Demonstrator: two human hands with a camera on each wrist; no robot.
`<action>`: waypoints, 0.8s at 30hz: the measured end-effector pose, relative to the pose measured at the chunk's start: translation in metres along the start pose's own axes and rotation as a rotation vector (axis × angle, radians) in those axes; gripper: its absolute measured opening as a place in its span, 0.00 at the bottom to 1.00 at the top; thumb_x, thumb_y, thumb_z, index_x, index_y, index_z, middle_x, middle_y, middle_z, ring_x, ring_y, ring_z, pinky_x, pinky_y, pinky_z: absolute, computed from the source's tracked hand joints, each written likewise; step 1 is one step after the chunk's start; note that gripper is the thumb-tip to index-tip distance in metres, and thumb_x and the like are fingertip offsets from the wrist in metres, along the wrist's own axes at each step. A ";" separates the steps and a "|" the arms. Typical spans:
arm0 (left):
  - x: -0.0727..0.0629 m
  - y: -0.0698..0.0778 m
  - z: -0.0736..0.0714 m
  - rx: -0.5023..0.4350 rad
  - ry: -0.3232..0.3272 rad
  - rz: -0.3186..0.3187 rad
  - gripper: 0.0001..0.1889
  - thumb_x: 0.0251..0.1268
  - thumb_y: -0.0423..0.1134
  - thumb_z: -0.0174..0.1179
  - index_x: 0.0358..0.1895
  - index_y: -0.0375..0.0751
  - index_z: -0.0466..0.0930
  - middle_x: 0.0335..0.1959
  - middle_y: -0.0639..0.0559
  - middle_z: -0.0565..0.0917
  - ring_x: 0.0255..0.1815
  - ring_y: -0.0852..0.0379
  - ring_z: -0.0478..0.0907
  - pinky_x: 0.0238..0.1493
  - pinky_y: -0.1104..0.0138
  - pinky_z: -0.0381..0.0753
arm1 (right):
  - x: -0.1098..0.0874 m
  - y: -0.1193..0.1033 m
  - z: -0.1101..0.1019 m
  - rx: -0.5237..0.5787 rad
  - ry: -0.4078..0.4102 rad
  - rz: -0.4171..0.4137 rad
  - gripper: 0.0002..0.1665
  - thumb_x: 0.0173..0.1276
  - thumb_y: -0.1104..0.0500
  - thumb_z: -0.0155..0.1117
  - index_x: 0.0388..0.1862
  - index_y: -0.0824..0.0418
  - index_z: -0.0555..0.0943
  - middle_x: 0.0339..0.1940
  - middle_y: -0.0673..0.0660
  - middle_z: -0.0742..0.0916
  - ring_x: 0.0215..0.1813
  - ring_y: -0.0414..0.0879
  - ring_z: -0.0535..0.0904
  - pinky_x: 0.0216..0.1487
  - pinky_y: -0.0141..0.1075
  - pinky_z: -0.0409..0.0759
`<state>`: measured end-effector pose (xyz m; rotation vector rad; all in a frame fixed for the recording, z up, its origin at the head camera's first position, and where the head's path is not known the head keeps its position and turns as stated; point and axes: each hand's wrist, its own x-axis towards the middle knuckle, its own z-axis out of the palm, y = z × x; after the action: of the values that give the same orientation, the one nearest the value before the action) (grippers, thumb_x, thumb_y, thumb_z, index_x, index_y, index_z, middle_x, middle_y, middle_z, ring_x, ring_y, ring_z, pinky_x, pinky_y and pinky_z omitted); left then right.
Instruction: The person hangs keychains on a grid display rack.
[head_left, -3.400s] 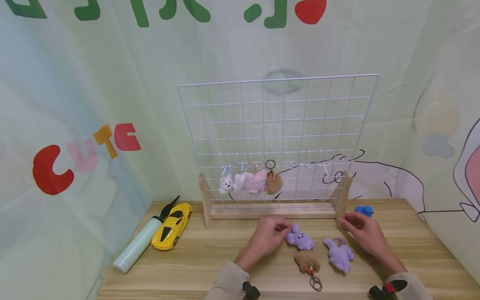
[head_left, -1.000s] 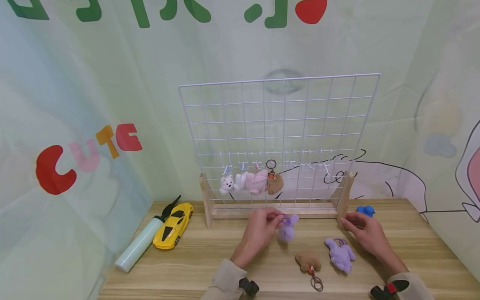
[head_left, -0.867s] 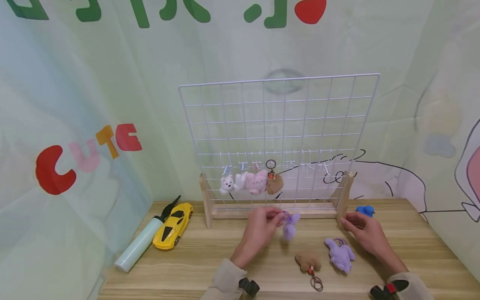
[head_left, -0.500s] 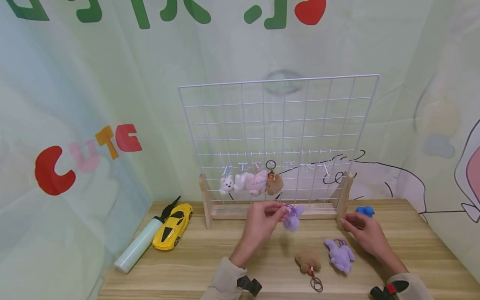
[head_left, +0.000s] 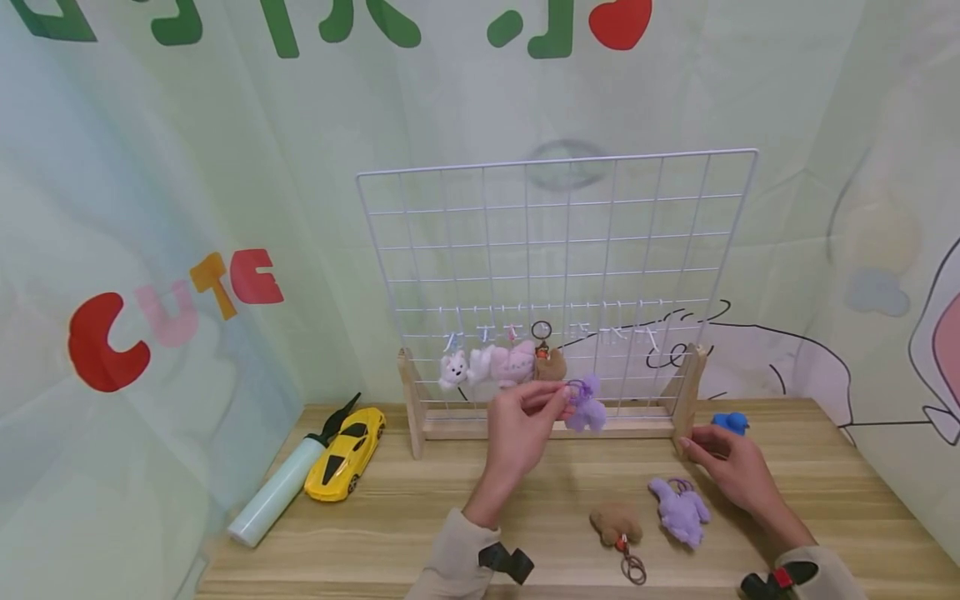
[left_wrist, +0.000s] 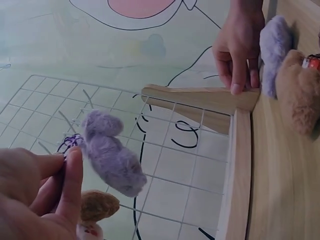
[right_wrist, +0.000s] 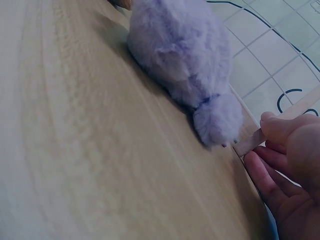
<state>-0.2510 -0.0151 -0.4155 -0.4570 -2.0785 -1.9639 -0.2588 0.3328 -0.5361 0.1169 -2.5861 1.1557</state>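
My left hand (head_left: 521, 427) pinches the purple ring of a plush keychain (head_left: 587, 407). The purple plush (left_wrist: 112, 152) dangles from it in front of the white wire grid rack (head_left: 600, 250), below a row of white hooks (head_left: 617, 332). Several plush keychains hang at the left of that row: a white bear (head_left: 453, 369), another white one (head_left: 479, 364), a pink one (head_left: 513, 365) and a brown one (head_left: 551, 364). My right hand (head_left: 731, 467) holds the rack's right wooden foot (right_wrist: 250, 142) between thumb and fingers.
On the table (head_left: 420, 525) lie a brown plush keychain (head_left: 615, 523) and a second purple one (head_left: 681, 512). A yellow toy car (head_left: 345, 454) and a pale tube with a black tip (head_left: 277, 504) lie left. A blue toy (head_left: 731, 422) sits behind the right hand.
The left hand has picked the purple plush keychain off the table by its ring and raised it to the rack's lower part. The right hand stays at the rack's foot.
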 end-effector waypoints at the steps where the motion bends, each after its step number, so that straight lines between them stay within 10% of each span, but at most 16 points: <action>1: 0.001 0.001 0.001 0.001 0.016 0.012 0.07 0.73 0.37 0.72 0.48 0.40 0.94 0.40 0.44 0.95 0.34 0.53 0.95 0.39 0.67 0.93 | 0.000 0.000 0.000 0.003 -0.001 0.001 0.17 0.77 0.53 0.74 0.54 0.64 0.89 0.50 0.61 0.94 0.45 0.23 0.83 0.48 0.21 0.82; 10: 0.014 0.011 0.013 -0.053 0.107 0.128 0.08 0.72 0.37 0.74 0.46 0.38 0.94 0.37 0.42 0.95 0.32 0.47 0.94 0.37 0.63 0.94 | 0.000 0.000 0.000 0.001 -0.009 0.009 0.17 0.77 0.52 0.73 0.55 0.64 0.88 0.50 0.62 0.94 0.45 0.23 0.83 0.48 0.21 0.82; 24: 0.029 0.024 0.031 -0.130 0.203 0.142 0.05 0.70 0.34 0.74 0.43 0.36 0.94 0.33 0.41 0.94 0.26 0.54 0.92 0.35 0.56 0.94 | 0.000 -0.002 -0.001 0.014 -0.006 0.000 0.16 0.77 0.53 0.73 0.54 0.64 0.89 0.49 0.62 0.94 0.45 0.24 0.83 0.48 0.22 0.83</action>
<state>-0.2669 0.0185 -0.3844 -0.4003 -1.7551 -1.9796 -0.2579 0.3322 -0.5338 0.1234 -2.5835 1.1750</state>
